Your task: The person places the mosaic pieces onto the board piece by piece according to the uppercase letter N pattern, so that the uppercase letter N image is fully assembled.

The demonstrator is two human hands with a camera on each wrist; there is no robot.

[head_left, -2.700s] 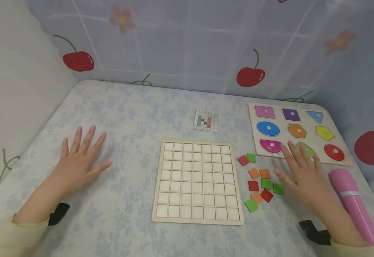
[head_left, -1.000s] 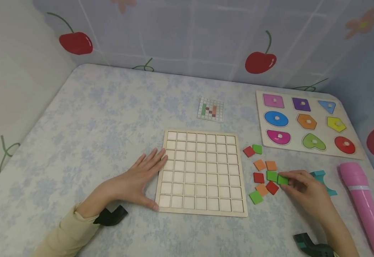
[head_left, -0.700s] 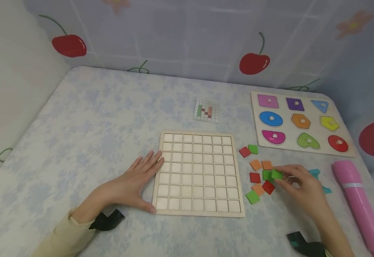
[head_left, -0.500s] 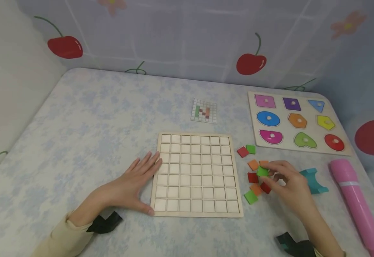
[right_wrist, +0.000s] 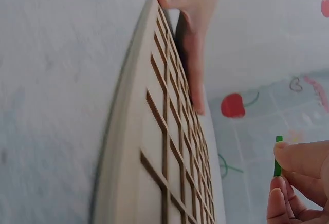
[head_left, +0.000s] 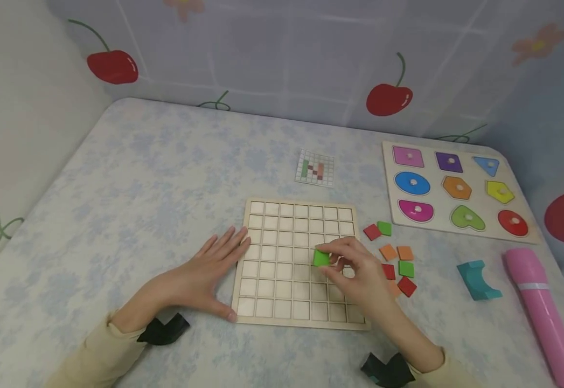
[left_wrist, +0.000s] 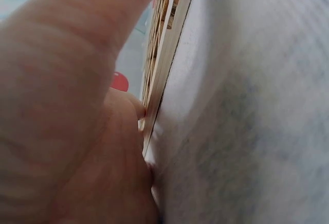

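Note:
A square wooden grid board [head_left: 268,269] lies on the patterned cloth. My left hand [head_left: 196,283] rests flat along its left edge, fingers straight, with fingertips and thumb at the frame. Over the right half of the board, my right hand [head_left: 361,269] pinches a small green square tile [head_left: 321,258] between thumb and fingers. The right wrist view shows this tile [right_wrist: 278,157] edge-on, held above the board's surface. In the left wrist view my left palm [left_wrist: 77,106] fills much of the frame, close to the board's side [left_wrist: 167,64].
Loose red, orange and green tiles [head_left: 406,268] lie right of the board, some hidden by my right hand. Behind the board is a small printed grid card [head_left: 306,168]. A knobbed shape puzzle [head_left: 440,210], a teal curved block [head_left: 478,280] and a pink microphone-shaped toy [head_left: 541,310] stand at the right.
My left hand has moved from the open cloth to the board's left edge. My right hand has picked up a green tile from the loose ones and carried it left over the board.

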